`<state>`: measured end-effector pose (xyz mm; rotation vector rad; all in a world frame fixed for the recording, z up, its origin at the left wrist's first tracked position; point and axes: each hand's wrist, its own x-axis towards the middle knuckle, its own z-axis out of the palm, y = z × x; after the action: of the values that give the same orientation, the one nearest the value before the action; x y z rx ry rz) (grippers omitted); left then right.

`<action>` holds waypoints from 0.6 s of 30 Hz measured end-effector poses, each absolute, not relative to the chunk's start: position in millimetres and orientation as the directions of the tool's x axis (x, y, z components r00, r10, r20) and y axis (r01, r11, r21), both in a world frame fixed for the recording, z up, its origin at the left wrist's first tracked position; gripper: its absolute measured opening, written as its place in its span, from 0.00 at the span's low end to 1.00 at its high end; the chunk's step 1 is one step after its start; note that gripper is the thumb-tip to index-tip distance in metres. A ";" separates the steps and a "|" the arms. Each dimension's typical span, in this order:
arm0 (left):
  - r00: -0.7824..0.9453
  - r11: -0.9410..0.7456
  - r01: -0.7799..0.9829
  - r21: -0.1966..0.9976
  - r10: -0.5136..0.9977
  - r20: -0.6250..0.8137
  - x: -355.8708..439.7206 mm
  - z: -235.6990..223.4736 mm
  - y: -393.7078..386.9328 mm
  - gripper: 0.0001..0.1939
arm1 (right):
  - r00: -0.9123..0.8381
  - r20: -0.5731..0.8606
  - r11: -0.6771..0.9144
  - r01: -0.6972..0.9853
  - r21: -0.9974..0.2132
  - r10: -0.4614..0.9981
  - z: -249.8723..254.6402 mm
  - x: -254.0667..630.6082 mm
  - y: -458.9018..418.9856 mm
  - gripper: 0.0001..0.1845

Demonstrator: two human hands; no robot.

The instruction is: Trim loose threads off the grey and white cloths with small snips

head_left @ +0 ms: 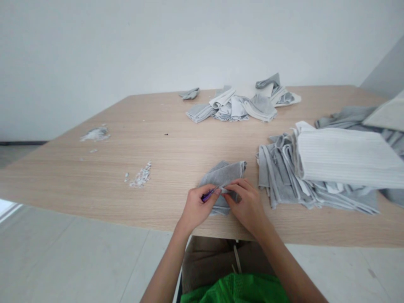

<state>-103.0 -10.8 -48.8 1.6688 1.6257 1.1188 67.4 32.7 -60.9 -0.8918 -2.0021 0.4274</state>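
2 hands [195,207] close together, pinching gray cloth [230,171]

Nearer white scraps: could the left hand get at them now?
Probably yes: nothing visible stands between the left hand and the nearer white scraps, though it holds a purple tool over the gray cloth.
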 end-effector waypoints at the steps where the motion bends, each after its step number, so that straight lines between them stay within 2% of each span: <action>1: -0.081 -0.118 0.515 0.849 0.979 0.185 -103.0 -48.8 -10.8 0.14 | -0.357 0.586 0.686 0.411 -0.600 0.727 -60.9 67.9 32.3 0.04; 7: -0.079 -0.131 0.495 0.859 0.978 0.195 -102.2 -48.4 -12.3 0.14 | -0.318 0.614 0.691 0.342 -0.637 0.722 -55.1 71.5 26.4 0.08; 18: -0.032 -0.175 0.507 0.844 0.975 0.222 -101.9 -44.5 -16.0 0.15 | -0.330 0.591 0.677 0.341 -0.653 0.736 -53.2 72.4 25.0 0.08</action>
<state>-101.9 -16.0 -44.5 1.7164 1.5583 1.1393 72.4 25.0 -53.2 -0.8388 -1.9325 0.5191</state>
